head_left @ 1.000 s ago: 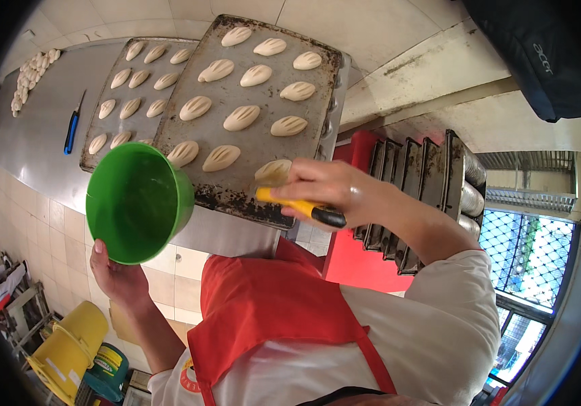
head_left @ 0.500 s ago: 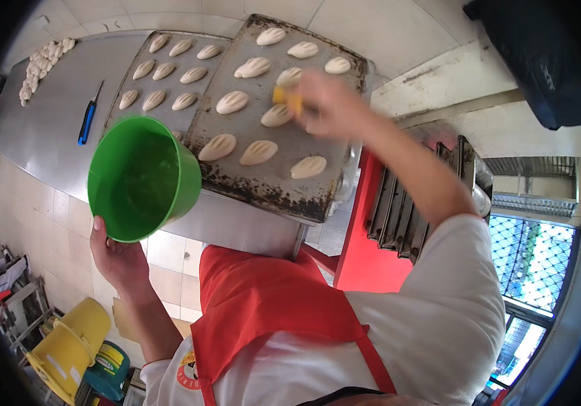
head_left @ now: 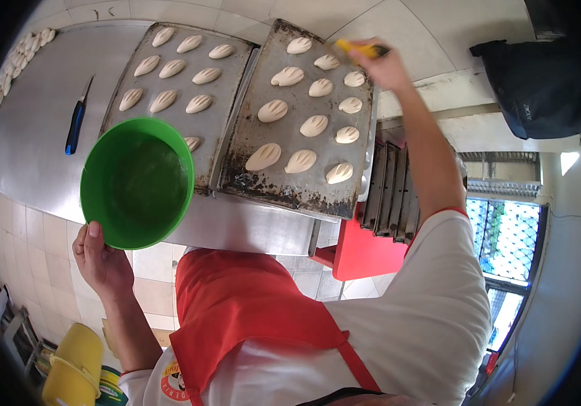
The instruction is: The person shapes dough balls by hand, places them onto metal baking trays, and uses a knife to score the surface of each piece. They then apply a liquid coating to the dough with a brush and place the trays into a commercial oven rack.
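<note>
Left hand [head_left: 101, 260]: closed on rim of green bowl [head_left: 136, 181], held over near edge of steel table [head_left: 33, 135], overlapping left tray [head_left: 175, 101]. Right hand [head_left: 384, 66]: closed on yellow-handled brush [head_left: 361, 49], at far right corner of right tray [head_left: 304, 122].

Surface: steel table, set against tiled wall; tiled floor below. Red rack [head_left: 371, 237] with stacked dark trays just right of table. Barred window [head_left: 507, 237] at right. Dark bag [head_left: 541, 81] on ledge above. Yellow bucket [head_left: 74, 369] on floor, lower left.

Count: 2 trays, touching side by side. Left tray: 9 dough pieces visible, others possibly hidden by bowl. Right tray: 10 dough pieces. 1 blue-handled knife [head_left: 76, 125] left of trays. Cluster of small dough pieces [head_left: 9, 68] at far left, number unclear.
</note>
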A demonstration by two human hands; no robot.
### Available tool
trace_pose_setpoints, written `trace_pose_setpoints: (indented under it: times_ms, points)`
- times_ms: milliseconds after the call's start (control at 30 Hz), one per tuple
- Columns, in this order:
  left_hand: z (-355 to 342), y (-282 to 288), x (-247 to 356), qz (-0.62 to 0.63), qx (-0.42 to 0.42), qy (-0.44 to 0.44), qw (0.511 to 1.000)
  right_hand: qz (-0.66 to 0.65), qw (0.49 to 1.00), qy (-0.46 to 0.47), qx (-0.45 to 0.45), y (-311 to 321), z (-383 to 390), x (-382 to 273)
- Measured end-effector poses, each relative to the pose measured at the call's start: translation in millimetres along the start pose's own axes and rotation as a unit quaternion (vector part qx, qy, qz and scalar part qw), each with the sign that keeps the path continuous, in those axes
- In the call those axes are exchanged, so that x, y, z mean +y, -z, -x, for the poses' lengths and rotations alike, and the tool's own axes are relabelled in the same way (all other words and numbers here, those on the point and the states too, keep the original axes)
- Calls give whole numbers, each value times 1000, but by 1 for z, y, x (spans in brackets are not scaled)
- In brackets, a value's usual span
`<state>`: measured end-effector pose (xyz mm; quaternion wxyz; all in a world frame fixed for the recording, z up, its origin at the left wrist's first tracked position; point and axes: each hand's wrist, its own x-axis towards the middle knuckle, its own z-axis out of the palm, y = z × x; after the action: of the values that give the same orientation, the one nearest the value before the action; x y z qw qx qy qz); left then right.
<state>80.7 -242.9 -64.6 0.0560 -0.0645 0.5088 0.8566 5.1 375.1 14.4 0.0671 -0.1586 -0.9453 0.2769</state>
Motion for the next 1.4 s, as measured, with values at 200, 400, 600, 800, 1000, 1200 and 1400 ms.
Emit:
trace_pose_setpoints:
  times_ms: [200, 400, 600, 800, 1000, 1200, 1400]
  points:
    - [-16, -14, 8, -15, 45, 14, 999, -57, 940, 257, -216, -52, 209, -113]
    - [-31, -1, -9, -17, 24, 0, 1000, -141, 963, -119, -193, -40, 101, -82]
    - [-33, -49, -1, -27, 51, 18, 998, -42, 997, 62, -26, -19, -47, -21]
    - [-31, -10, -21, -38, -1, 40, 999, -130, 901, 71, -408, -47, 129, -146]
    - [-42, -21, -24, -26, 80, 32, 996, -22, 952, -42, -304, -26, 29, -95]
    - [-50, -72, 6, -11, 162, 12, 987, -53, 996, 64, -18, -20, -64, -8]
    - [-65, -28, 21, -79, 92, -11, 993, -9, 936, 314, -157, -60, 107, -127]
